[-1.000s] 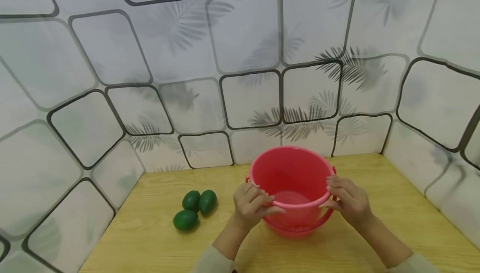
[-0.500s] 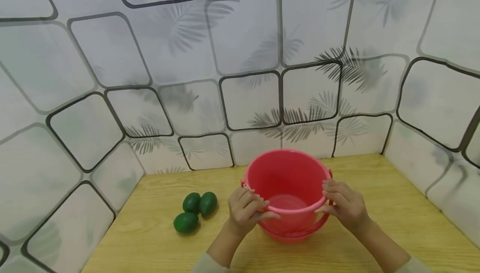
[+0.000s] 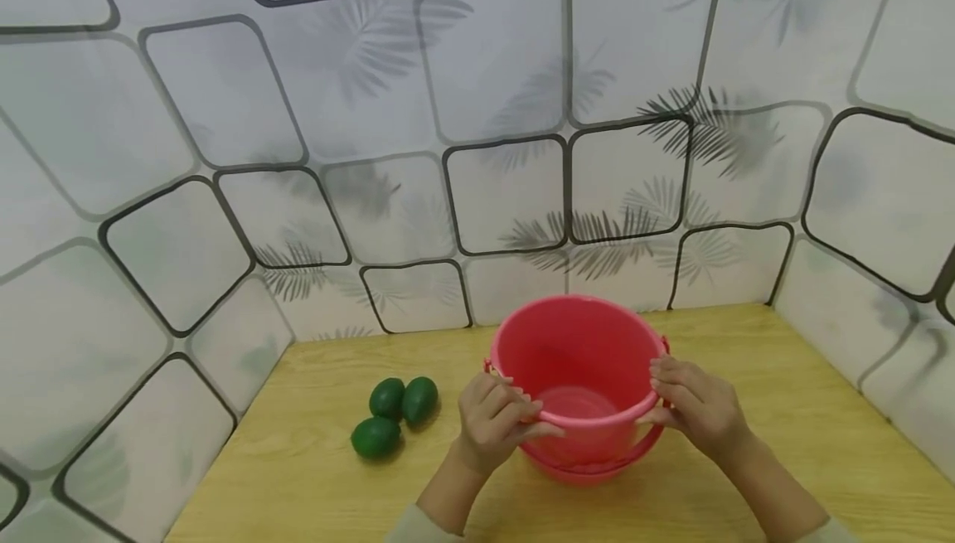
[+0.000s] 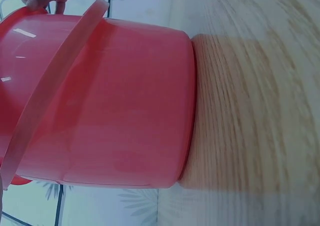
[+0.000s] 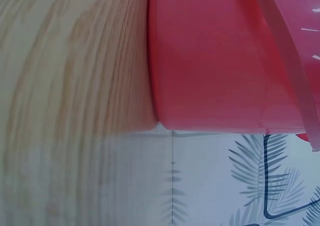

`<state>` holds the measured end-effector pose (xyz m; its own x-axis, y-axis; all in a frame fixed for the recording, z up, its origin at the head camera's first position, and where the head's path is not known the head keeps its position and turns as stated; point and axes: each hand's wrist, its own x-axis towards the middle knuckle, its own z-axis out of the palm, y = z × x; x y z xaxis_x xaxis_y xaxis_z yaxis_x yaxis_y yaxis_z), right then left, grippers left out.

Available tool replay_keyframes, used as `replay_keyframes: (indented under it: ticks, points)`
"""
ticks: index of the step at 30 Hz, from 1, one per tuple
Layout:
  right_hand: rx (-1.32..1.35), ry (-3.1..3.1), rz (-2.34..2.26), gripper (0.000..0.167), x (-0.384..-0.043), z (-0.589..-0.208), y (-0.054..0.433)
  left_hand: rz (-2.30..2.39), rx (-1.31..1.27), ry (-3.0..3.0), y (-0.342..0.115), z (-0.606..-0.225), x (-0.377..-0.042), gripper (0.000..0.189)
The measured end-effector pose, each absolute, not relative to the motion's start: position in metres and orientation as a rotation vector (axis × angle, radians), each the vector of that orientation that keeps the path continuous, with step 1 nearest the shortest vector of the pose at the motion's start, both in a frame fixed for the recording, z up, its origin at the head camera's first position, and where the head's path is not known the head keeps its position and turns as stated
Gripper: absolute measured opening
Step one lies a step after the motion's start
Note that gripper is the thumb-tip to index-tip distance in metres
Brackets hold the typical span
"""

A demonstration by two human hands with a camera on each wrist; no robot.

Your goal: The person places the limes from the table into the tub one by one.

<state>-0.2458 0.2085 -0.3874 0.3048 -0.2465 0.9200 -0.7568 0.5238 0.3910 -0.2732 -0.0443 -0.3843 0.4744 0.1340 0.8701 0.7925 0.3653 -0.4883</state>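
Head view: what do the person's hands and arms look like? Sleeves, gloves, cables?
Left hand and right hand are bare: no gloves or rings show. Forearms are uncovered down to plain, pale grey-beige sleeves, only partly in frame at the bottom edge. No cables or markings visible on either arm.

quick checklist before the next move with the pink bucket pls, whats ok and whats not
1. Left hand holding the rim: ok.
2. Right hand holding the rim on the other side: ok.
3. Bucket standing upright, base on the table: ok.
4. Handle folded down, leaving the opening uncovered: ok.
5. Three green oval objects apart from the bucket, on the person's left: ok.
6. Grip firm enough to lift: cannot tell; pressure does not show.
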Motion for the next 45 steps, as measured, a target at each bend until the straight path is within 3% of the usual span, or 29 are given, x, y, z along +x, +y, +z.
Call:
replay_keyframes:
  ticks: [45]
  points:
    - [1.017, -1.293, 0.490, 0.049, -0.233, -0.390, 0.199, -0.593, -1.163, -1.085, -0.056, -0.388, -0.253, 0.034]
